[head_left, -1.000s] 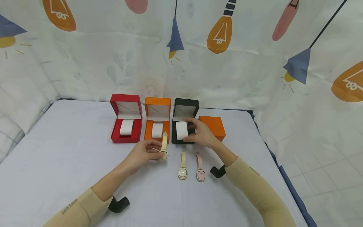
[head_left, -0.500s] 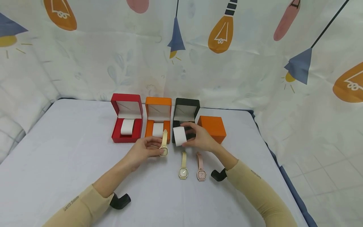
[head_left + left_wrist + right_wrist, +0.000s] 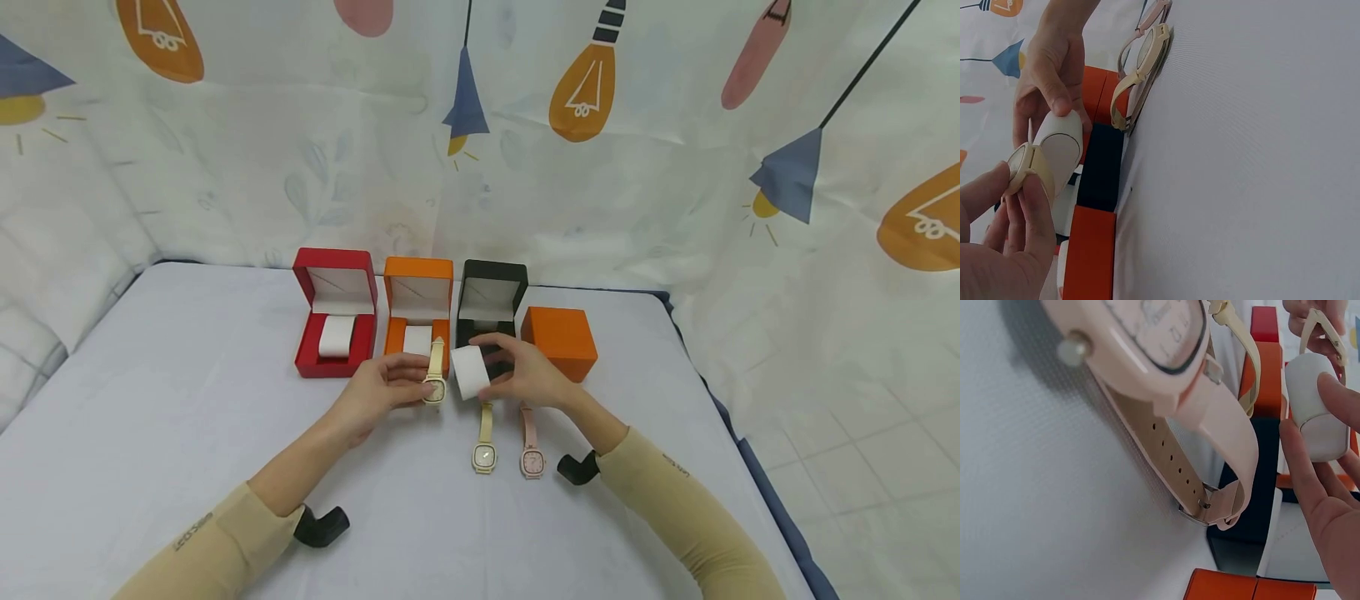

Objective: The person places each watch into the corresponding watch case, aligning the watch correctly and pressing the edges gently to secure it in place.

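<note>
Your left hand (image 3: 375, 390) pinches a cream watch (image 3: 436, 371) between thumb and fingers, strap pointing up toward the far edge of the table (image 3: 187, 400), at the front of the open orange box (image 3: 395, 337). Your right hand (image 3: 534, 377) grips a white cushion (image 3: 470, 372), tilted, in front of the open black box (image 3: 495, 268). Watch and cushion are close together; you can't tell whether they touch.

The open red box (image 3: 364, 343) stands along the far edge too, on the left of the orange one; both have white cushions seated inside. A closed orange box (image 3: 562, 342) is nearest the right edge. Toward you from your right hand lie a second cream watch (image 3: 484, 456) and, nearer the right edge, a pink watch (image 3: 532, 462).
</note>
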Action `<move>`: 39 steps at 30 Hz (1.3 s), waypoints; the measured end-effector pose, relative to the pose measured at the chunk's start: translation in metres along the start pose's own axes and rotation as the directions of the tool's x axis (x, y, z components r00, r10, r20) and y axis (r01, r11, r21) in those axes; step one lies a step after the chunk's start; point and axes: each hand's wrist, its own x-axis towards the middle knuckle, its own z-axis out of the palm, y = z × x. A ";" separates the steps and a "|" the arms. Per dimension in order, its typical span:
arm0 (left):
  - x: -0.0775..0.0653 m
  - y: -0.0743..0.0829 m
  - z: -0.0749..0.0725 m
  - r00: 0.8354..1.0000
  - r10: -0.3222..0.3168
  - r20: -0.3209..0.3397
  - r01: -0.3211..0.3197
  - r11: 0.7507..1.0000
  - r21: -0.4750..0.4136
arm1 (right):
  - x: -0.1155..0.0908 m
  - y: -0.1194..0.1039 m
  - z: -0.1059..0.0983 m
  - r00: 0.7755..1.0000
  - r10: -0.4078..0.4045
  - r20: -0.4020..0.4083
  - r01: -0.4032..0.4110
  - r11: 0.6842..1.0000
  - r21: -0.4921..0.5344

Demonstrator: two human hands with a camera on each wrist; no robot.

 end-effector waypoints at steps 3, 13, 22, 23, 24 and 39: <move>0.001 0.000 0.001 1.000 0.000 -0.002 0.000 1.000 -0.008 | 0.000 0.001 0.001 1.000 -0.005 0.008 0.005 1.000 0.008; 0.004 -0.003 0.003 0.999 0.042 0.028 -0.041 0.999 -0.024 | -0.001 0.003 0.002 0.999 -0.024 0.040 0.022 0.998 0.050; 0.007 -0.003 0.004 0.998 0.054 0.041 -0.053 0.998 -0.036 | 0.000 0.003 0.003 0.997 -0.038 0.069 0.035 0.998 0.043; 0.007 -0.003 0.004 0.997 0.058 0.043 -0.056 0.998 -0.036 | 0.000 0.003 0.003 0.997 -0.038 0.070 0.035 0.999 0.041; 0.007 -0.003 0.004 0.997 0.062 0.046 -0.060 0.998 -0.035 | 0.000 0.003 0.003 0.997 -0.041 0.071 0.038 0.998 0.041; 0.009 -0.002 0.006 0.994 0.090 0.065 -0.092 0.996 0.024 | 0.000 0.004 0.006 0.999 -0.041 0.023 0.041 0.999 -0.004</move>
